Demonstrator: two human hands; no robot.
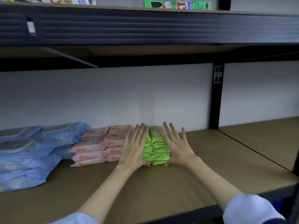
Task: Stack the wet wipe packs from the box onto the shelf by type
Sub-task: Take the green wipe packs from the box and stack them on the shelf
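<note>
Both sleeves reach in: left hand [135,148] and right hand [176,147], fingers straight and spread, square up green packs [156,146] between them on shelf [161,191]. Next, probably another box trip.

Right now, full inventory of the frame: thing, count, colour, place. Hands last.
green packs: two stacks side by side, count unclear, green, shelf centre
pink packs: several in stacks, pink, left of the green
blue packs: several piled, blue, far left
shelf: one, brown board, black frame
upper shelf items: colourful packages, mostly cut off
left hand: open, flat against left side of green packs
right hand: open, flat against their right side
</note>
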